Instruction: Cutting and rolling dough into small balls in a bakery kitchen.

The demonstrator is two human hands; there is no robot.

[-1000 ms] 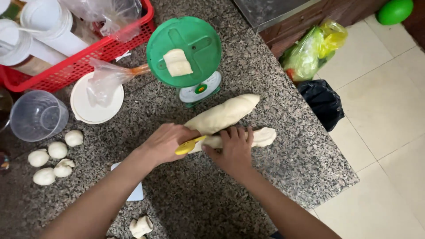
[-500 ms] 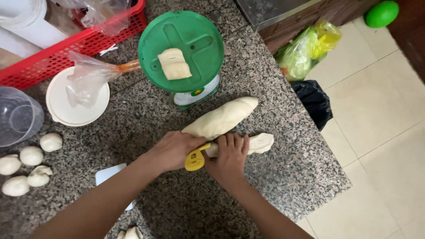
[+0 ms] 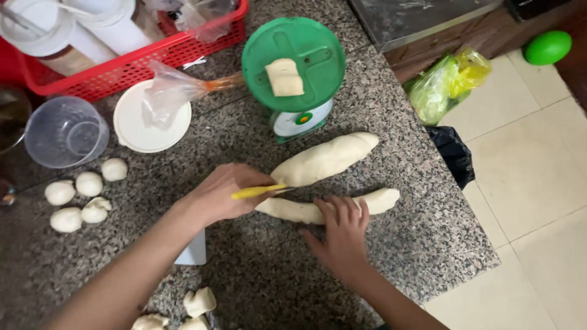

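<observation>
My left hand (image 3: 221, 194) grips a yellow dough scraper (image 3: 260, 191) whose edge sits at the left end of a thin dough log (image 3: 382, 199) on the granite counter (image 3: 422, 244). My right hand (image 3: 340, 232) lies flat with its fingers pressing on the middle of that thin log. A thicker dough log (image 3: 324, 159) lies just behind it, slanting up to the right. Behind both stands a green kitchen scale (image 3: 293, 64) with a small cut piece of dough (image 3: 284, 77) on its round pan.
Several dough balls (image 3: 82, 195) lie at the left, more dough scraps (image 3: 199, 302) near the front edge. A clear cup (image 3: 64, 131), a white lid with a plastic bag (image 3: 153, 113) and a red basket (image 3: 122, 61) stand behind. Bags (image 3: 449, 82) sit on the tiled floor right.
My right hand has slid down off the cut and now rests on the thin log. The scraper in my left hand has turned flatter. The camera has shifted slightly.
</observation>
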